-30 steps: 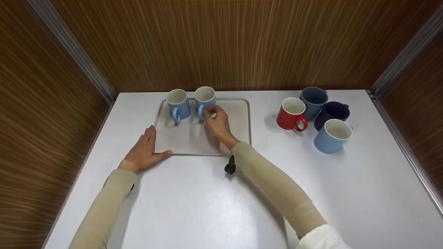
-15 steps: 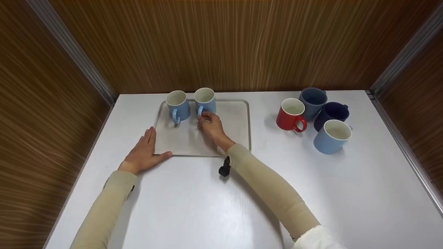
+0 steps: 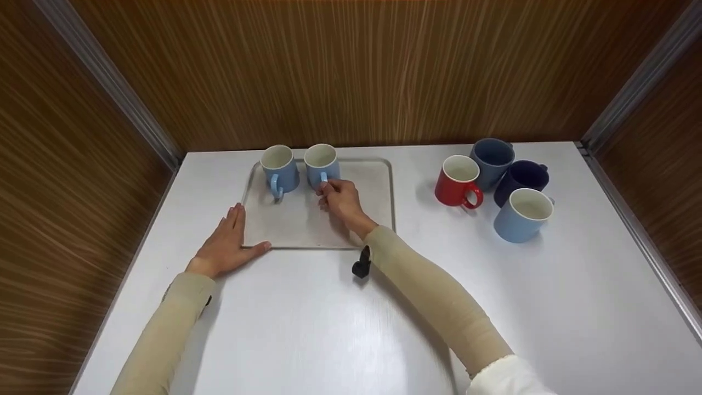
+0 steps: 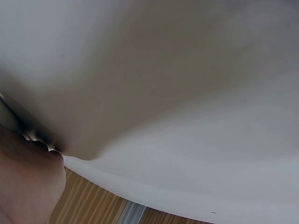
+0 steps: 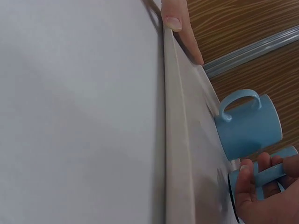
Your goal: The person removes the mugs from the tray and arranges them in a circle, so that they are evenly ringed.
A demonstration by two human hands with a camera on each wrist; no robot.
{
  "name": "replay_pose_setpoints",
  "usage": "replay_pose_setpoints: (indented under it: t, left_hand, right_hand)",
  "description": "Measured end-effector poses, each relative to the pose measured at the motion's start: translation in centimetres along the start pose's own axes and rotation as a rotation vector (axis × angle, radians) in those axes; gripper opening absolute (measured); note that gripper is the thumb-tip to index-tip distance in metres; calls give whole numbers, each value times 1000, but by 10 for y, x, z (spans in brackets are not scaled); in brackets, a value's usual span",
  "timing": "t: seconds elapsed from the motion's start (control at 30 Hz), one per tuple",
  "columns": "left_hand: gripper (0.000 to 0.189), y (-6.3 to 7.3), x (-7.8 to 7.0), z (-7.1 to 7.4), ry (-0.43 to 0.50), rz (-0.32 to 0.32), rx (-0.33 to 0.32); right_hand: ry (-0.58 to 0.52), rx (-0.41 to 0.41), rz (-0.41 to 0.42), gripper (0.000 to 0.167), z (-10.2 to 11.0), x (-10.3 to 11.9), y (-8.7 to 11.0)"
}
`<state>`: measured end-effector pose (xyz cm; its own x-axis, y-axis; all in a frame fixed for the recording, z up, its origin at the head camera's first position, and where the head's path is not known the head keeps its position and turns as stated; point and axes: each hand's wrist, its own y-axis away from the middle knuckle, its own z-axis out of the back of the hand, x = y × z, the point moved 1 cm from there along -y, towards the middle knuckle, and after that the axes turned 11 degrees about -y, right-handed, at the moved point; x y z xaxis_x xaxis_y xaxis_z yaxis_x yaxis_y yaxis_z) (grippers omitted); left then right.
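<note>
Two light blue mugs stand upright side by side at the back left of a pale rectangular tray [image 3: 285, 230]. My right hand [image 3: 343, 203] pinches the handle of the right-hand mug [image 3: 315, 174]; in the right wrist view its fingers [image 5: 244, 184] curl about that handle. The left-hand mug [image 3: 286, 181] has its handle toward me and nothing touches it. At the tray's front left corner, my left hand [image 3: 222, 247] lies with straight fingers along the left edge and the thumb along the front edge. The left wrist view shows mostly tabletop.
On the right of the white table [image 3: 307, 329] several mugs stand close together: a red one [image 3: 451, 189], a grey-blue one [image 3: 492, 164], a dark navy one [image 3: 504, 189] and another light blue one [image 3: 515, 224]. Wood-patterned panels [image 3: 351, 71] enclose the back and both sides.
My right hand has shifted from the mug's right side to its handle. That mug has turned, its handle swinging from the left toward the front, and sits slightly nearer. My left hand stays put.
</note>
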<state>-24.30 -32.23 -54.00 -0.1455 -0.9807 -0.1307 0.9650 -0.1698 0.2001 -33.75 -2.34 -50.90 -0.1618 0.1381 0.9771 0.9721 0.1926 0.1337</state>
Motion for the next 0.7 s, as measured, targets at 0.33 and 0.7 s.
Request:
replay_pose_setpoints:
  t: [0.33,0.7]
  left_hand:
    - [129,2,0,0,15,-9,-4]
    - [129,3,1,0,14,-7,5]
  right_hand:
    - [29,78,34,25,27,17,17]
    - [54,222,127,36,69,46,57]
